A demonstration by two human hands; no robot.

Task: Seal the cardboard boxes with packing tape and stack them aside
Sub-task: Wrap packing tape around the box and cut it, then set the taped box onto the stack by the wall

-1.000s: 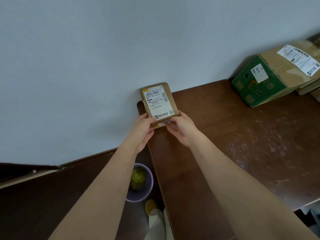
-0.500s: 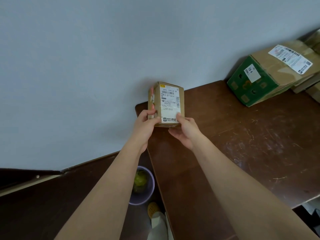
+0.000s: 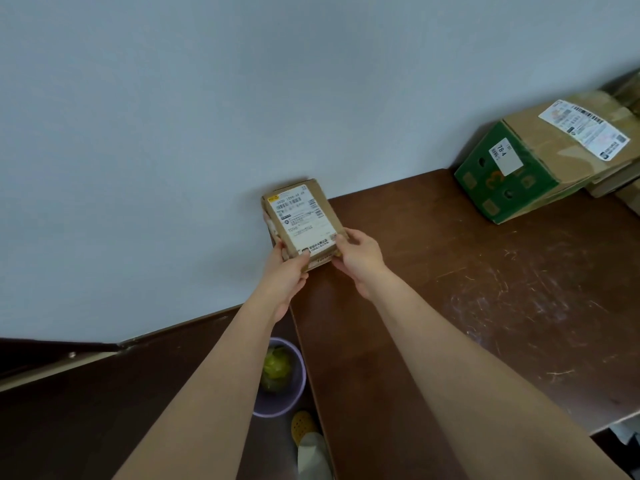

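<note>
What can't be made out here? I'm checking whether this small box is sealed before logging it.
Head view only:
- small box: underside and far side face away; left hand and right hand cover its near corners.
- Its label text: too small.
- Packing tape roll: none in view.
- green box: contents closed in.

label text [image 3: 304, 221] blurred, stacked boxes [image 3: 620, 178] cut by right edge

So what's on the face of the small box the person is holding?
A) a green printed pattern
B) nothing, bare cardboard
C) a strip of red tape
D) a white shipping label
D: the small box, held at its near end by the left hand and right hand, has a white shipping label with barcodes covering most of its upturned face.
</note>
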